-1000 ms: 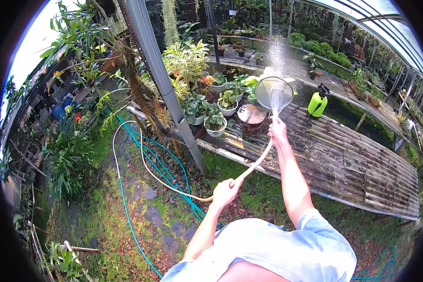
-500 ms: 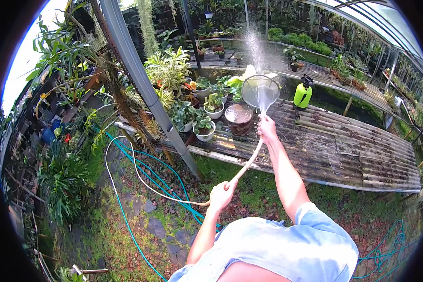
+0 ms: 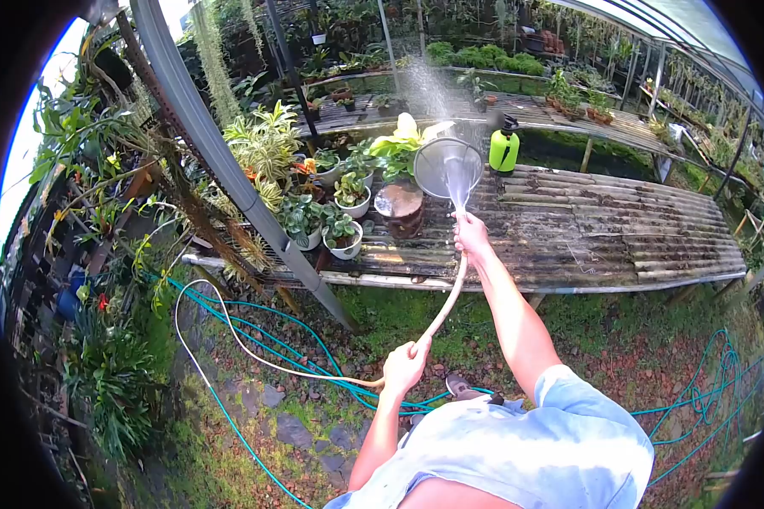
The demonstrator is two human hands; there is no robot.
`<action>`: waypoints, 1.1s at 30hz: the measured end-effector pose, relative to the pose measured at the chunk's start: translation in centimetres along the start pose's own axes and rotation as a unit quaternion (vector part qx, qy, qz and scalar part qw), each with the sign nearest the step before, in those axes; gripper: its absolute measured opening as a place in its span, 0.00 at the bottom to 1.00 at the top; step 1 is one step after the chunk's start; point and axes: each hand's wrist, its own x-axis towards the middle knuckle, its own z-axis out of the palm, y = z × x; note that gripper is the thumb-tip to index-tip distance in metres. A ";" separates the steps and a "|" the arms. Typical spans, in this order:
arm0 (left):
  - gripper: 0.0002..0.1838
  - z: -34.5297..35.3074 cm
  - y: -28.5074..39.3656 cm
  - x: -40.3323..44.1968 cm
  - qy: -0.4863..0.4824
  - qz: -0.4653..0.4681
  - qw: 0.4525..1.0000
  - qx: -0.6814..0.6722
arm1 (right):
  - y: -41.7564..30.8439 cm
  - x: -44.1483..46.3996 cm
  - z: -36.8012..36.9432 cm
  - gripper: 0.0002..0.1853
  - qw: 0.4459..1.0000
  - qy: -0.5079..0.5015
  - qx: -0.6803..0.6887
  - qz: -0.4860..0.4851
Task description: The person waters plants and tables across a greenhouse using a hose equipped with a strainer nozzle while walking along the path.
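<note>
My right hand (image 3: 471, 237) is wrapped round the end of a pale garden hose (image 3: 446, 307), just below a round, see-through, mesh-like spray head (image 3: 434, 174). Water (image 3: 431, 89) sprays out of it, away from me over the bench. Lower down, my left hand (image 3: 405, 369) grips the same hose, which trails off to the left. Beyond the spray head stand a leafy yellow-green plant (image 3: 403, 140) and a green pump sprayer (image 3: 504, 146) with a black top. A brown pot (image 3: 399, 208) with a wet, pale top sits left of the spray head.
A corrugated bench (image 3: 603, 233) spans the front, with potted plants (image 3: 345, 236) at its left. A grey metal post (image 3: 229, 174) slants up on the left. Teal hose (image 3: 314, 335) lies across the mossy ground, with more coils (image 3: 705, 394) at right. Another slatted bench (image 3: 526, 119) stands behind.
My view has turned right, so the bench, plants and post appear further left. Both hands keep their grip on the hose, and water is still spraying.
</note>
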 end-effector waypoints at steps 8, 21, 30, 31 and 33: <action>0.32 1.7 2.1 -3.8 -0.044 0.004 0.998 0.046 | 0.2 -3.1 -6.4 0.12 0.997 0.038 0.059 -0.003; 0.35 15.2 12.3 -13.0 -0.114 -0.005 0.993 0.009 | -5.2 -8.7 -22.1 0.13 1.000 0.027 0.007 -0.005; 0.36 21.1 14.7 -16.4 -0.117 0.003 0.993 -0.033 | -7.4 -11.1 -27.3 0.14 0.999 -0.014 -0.032 -0.005; 0.35 21.3 14.8 -16.6 -0.113 0.007 0.993 -0.037 | -7.5 -11.3 -27.4 0.14 0.999 -0.011 -0.033 -0.008; 0.34 21.7 14.9 -17.0 -0.117 -0.004 0.992 -0.044 | -7.6 -11.7 -27.9 0.13 1.000 -0.004 -0.005 -0.012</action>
